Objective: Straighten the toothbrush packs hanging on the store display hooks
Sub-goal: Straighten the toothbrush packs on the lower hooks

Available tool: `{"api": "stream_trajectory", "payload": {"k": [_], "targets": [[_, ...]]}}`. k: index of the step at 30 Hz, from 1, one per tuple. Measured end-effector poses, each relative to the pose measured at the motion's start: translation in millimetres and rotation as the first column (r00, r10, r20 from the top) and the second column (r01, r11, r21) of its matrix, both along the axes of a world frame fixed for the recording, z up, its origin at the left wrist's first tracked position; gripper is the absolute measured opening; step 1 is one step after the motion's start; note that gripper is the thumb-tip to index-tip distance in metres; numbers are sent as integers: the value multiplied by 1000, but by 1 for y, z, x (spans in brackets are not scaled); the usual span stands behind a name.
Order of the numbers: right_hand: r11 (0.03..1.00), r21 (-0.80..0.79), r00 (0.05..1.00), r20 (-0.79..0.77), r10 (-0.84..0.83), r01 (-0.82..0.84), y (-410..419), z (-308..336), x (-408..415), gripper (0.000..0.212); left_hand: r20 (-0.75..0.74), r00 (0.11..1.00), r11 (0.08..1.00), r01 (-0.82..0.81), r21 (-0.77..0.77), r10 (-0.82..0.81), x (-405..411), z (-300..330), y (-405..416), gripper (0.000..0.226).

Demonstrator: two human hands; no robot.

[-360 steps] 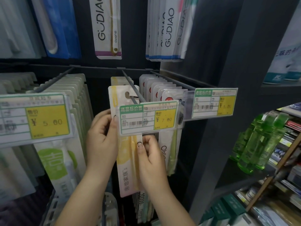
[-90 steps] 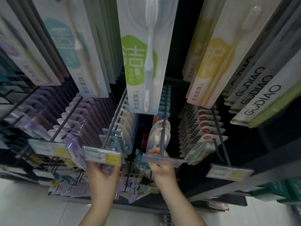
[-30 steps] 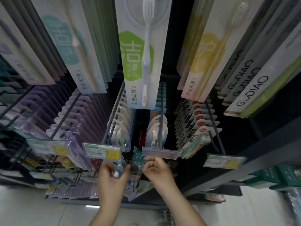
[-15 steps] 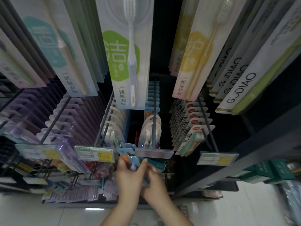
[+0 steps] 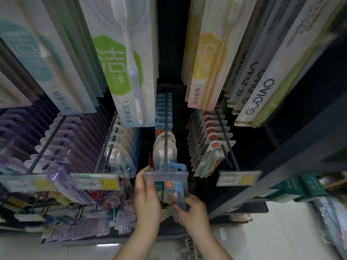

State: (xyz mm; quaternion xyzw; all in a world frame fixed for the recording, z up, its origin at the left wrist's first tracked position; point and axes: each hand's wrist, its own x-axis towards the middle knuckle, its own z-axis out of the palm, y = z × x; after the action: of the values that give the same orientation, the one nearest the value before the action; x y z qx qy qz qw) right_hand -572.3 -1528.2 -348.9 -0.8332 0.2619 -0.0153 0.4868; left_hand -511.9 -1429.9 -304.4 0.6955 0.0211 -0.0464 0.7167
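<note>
Toothbrush pack, blue-carded, hangs at the hook tip between both hands: left hand grips its left edge, right hand pinches its bottom. Judged mid-straightening; next, square it and slide it back.

Green boxes sit above pale floor tiles.

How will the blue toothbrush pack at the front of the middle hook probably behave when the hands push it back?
The blue pack looks like thin card with a clear blister, so probably light and slightly bendy. Hanging from the hook, it would likely swing. Both the left hand and right hand steady it.
</note>
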Motion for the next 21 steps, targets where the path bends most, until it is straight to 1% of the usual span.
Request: {"api": "stream_trajectory", "payload": {"k": [2, 3, 4, 5, 7, 9, 11, 12, 13, 14, 15, 17, 20, 21], "targets": [[999, -11, 999, 3, -42, 42, -6, -5, -3, 8, 71, 996, 997, 47, 59, -51, 16, 3, -4, 32], [998, 3, 998, 12, -67, 67, -7, -5, -4, 3, 89, 994, 996, 55, 69, -61, 24, 4, -8, 37], [997, 19, 997, 9, -78, 78, -9, -4, -4, 6, 99, 994, 996, 47, 78, -55, 32, 5, -11, 41], [995, 37, 996, 10, -94, 93, -9, -3, -4, 9, 106, 994, 996, 31, 89, -40, 39, 4, -15, 41], [992, 48, 993, 23, -114, 113, -12, -5, -5, 6, 127, 992, 994, 8, 109, -22, 49, 5, -22, 39], [991, 53, 992, 13, -127, 126, -14, -6, -5, 11, 151, 988, 990, -2, 143, -20, 56, 4, -24, 43], [989, 57, 991, 8, -136, 136, -14, -5, -5, 4, 175, 984, 980, 9, 197, -44, 59, -1, -23, 47], [989, 61, 990, 10, -139, 138, -15, -3, -5, 8, 178, 982, 974, 16, 224, -57, 60, -2, -21, 52], [987, 65, 989, 14, -147, 146, -15, -1, -5, 19, 179, 981, 970, 25, 242, -70, 60, -3, -21, 56], [985, 70, 987, 22, -157, 155, -16, 0, -4, 26, 169, 982, 965, 34, 259, -80, 60, -3, -20, 55], [984, 69, 986, 28, -163, 161, -17, 1, -4, 29, 161, 983, 963, 43, 265, -89, 60, -3, -21, 48], [983, 66, 983, 40, -177, 174, -20, 5, -2, 31, 140, 985, 963, 57, 264, -97, 61, -2, -24, 38], [979, 78, 978, 77, -196, 190, -24, 11, 1, 34, 72, 987, 975, 131, 179, -146, 65, 2, -23, 31], [978, 83, 976, 83, -200, 194, -25, 14, 3, 34, 73, 984, 976, 152, 156, -165, 66, 2, -21, 28]]}}
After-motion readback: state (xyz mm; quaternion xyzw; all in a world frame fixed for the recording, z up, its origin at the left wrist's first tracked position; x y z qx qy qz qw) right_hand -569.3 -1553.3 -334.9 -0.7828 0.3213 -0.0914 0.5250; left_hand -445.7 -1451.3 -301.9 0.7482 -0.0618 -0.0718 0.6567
